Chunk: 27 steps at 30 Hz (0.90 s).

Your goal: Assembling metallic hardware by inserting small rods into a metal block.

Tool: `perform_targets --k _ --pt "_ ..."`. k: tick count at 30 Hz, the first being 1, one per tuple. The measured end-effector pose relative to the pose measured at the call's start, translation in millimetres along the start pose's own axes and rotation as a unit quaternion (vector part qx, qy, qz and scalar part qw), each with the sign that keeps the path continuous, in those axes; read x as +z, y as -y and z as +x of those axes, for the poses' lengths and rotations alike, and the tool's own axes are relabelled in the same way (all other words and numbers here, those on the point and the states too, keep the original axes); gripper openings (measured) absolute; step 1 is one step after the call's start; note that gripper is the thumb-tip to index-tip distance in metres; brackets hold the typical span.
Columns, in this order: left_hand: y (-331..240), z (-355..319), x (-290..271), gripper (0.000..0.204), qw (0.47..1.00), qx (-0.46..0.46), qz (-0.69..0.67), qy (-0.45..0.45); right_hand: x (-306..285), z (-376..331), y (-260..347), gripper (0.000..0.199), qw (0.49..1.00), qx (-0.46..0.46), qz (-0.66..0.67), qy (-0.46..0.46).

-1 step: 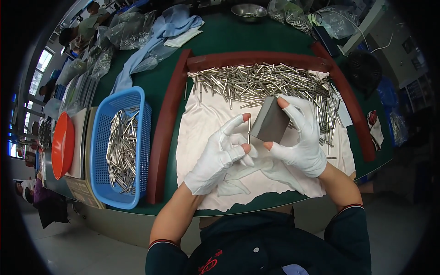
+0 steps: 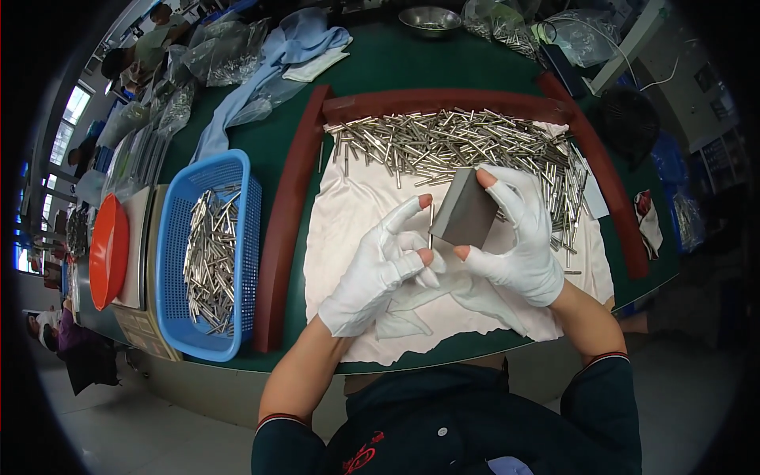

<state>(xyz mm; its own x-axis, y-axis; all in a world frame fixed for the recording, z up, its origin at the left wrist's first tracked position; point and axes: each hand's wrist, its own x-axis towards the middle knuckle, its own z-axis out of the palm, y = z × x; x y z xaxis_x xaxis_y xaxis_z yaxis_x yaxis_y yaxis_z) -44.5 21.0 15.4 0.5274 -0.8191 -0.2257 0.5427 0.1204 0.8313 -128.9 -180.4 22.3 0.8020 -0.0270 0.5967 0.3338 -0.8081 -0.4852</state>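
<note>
My left hand [image 2: 366, 277], in a white glove with bare thumb and index tips, pinches a thin metal pin [image 2: 431, 225] upright between those tips. My right hand [image 2: 524, 252], gloved the same way, grips a dark grey rectangular block [image 2: 472, 218] by its edges, fingertips above and thumb below. The block is tilted, and its left edge is right beside the pin; whether they touch I cannot tell. Under both hands lies a pale pink cloth [image 2: 339, 229], with a crumpled white cloth [image 2: 467, 305] on it. Beyond them spreads a heap of similar metal pins [image 2: 459, 146].
A dark red raised frame [image 2: 283, 253] borders the cloth on the left, back and right. On the left stand a blue basket [image 2: 248, 277] of pins and an orange-red basin [image 2: 108, 252]. A metal bowl [image 2: 430, 22] and plastic bags [image 2: 226, 51] are farther back.
The grey block has shifted very slightly in my right hand, its lower left corner a little lower. My left hand keeps its place with the pin.
</note>
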Motion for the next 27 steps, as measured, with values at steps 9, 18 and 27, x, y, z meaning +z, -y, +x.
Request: perform_targets --k 9,18,27 --pt "2 2 -2 0.064 0.999 -0.014 -0.029 0.015 6 -1 -3 0.081 1.0 0.002 -0.025 -0.008" --pt "-2 1 4 0.067 1.0 -0.007 -0.003 -0.028 1 2 -1 0.083 0.994 -0.051 -0.058 -0.074" --pt "-5 0 4 0.064 0.997 -0.006 0.049 -0.051 -3 5 -5 0.083 1.0 -0.017 -0.024 0.003"
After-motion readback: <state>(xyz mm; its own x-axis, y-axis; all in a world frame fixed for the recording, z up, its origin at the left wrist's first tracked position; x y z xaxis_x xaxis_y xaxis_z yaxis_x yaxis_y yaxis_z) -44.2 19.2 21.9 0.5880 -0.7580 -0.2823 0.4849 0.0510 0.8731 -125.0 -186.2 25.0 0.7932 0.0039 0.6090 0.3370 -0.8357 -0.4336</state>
